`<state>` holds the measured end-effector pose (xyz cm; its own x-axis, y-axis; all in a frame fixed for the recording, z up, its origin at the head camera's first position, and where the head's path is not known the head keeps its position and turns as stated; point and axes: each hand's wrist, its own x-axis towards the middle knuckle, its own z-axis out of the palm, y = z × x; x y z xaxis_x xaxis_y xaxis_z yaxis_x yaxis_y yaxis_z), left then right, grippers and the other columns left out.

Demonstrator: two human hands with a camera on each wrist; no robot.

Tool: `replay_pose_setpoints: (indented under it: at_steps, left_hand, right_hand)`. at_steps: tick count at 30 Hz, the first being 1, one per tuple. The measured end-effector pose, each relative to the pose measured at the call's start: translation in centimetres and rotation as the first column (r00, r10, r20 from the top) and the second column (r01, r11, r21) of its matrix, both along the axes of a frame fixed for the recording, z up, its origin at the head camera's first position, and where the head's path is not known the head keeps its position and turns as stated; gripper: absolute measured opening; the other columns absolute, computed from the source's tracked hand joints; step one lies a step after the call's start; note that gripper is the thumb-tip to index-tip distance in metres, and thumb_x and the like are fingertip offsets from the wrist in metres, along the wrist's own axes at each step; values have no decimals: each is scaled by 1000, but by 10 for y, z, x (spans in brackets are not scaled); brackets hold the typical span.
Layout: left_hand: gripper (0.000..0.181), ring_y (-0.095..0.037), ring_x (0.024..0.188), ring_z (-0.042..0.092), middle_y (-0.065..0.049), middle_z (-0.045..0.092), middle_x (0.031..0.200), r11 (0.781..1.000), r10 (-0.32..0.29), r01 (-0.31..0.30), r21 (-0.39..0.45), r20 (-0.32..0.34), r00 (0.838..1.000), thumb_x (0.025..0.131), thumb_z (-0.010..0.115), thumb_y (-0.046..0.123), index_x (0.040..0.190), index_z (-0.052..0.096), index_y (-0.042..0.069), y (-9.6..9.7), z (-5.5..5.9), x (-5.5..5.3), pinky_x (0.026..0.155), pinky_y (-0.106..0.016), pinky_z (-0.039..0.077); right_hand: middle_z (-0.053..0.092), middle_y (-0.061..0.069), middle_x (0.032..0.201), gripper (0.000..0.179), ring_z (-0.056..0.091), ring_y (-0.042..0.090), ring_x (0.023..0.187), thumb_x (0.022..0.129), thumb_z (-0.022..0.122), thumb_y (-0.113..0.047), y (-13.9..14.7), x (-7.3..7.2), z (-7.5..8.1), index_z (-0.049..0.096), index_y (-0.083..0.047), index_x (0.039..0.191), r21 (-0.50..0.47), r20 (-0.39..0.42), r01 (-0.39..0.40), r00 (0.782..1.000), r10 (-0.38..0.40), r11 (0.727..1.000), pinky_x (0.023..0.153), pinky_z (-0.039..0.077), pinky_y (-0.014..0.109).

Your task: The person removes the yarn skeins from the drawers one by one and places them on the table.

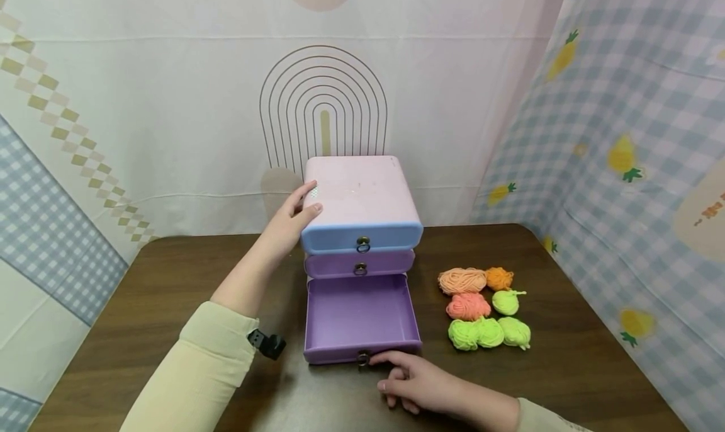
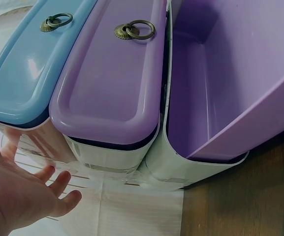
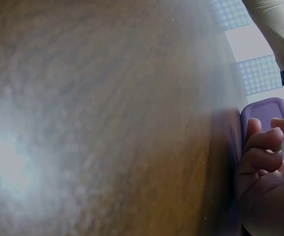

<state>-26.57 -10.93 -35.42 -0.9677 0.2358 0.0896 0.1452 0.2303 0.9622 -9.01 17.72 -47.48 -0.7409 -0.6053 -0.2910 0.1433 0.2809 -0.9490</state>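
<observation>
A small chest of three stacked drawers has a pink top (image 1: 357, 186). Its blue top drawer (image 1: 334, 238) and purple middle drawer (image 1: 334, 265) are pushed in. The purple bottom drawer (image 1: 362, 312) is pulled out, with its inside floor showing. My left hand (image 1: 291, 221) rests on the left edge of the pink top, fingers spread along the chest's side in the left wrist view. At the bottom drawer's front, my right hand (image 1: 421, 381) has its index fingertip at the brass ring pull (image 1: 363, 358). The thumb stands apart from the ring, and the other fingers bend loosely below.
On the brown table (image 1: 187, 306), right of the chest, lie several yarn balls: peach yarn (image 1: 462, 281), orange yarn (image 1: 500, 279), coral yarn (image 1: 468, 306) and yellow-green yarn (image 1: 489, 332). A patterned cloth (image 1: 192, 104) hangs behind the table.
</observation>
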Motion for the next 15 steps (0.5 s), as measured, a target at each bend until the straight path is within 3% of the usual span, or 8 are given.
replay_pose_setpoints:
  at_steps: [9, 15]
  left_hand:
    - [62, -32, 128, 43, -16, 35, 152, 1000, -3, 3, 1, -1, 1000, 100, 54, 42, 156, 29, 36, 0, 0, 0, 103, -50, 38]
    - [62, -32, 127, 43, -16, 35, 152, 1000, -6, 6, 11, -1, 1000, 100, 54, 41, 156, 29, 34, 0, 0, 0, 102, -49, 39]
  right_hand:
    - [64, 6, 75, 45, 45, 6, 46, 98, 63, -17, -1, 1, -4, 48, -5, 139, -80, 122, 25, 992, -16, 996, 42, 37, 19]
    - [63, 4, 78, 49, 41, 3, 45, 99, 60, -17, -3, -1, -5, 43, -1, 142, -159, 229, 23, 973, 14, 987, 41, 33, 17]
